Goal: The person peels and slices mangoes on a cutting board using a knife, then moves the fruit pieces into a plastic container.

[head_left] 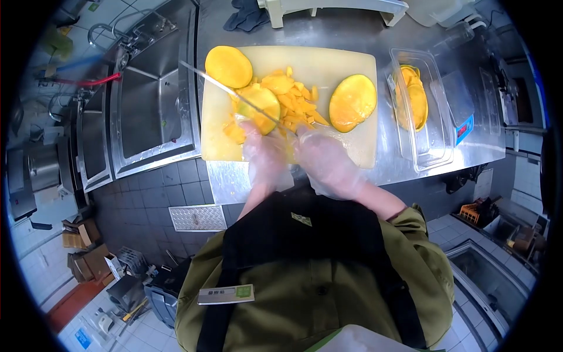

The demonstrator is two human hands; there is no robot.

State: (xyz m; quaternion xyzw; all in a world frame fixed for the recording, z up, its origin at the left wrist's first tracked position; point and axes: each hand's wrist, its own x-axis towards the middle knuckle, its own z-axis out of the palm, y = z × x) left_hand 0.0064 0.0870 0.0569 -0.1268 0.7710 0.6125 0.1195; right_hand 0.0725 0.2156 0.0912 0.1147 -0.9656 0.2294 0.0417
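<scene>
Both my hands wear clear gloves over a pale cutting board (358,61). My left hand (264,154) holds a mango piece (261,101) with green skin against the board. My right hand (329,164) grips a long knife (220,86); the blade runs up and left across that piece. A pile of mango slices (295,97) lies in the board's middle. One peeled mango half (229,66) sits at the board's far left and another (352,102) at its right.
A clear plastic container (431,149) with mango pieces stands right of the board on the steel counter (387,32). A double steel sink (149,105) lies to the left. A dark cloth (246,17) is at the back. Boxes litter the tiled floor.
</scene>
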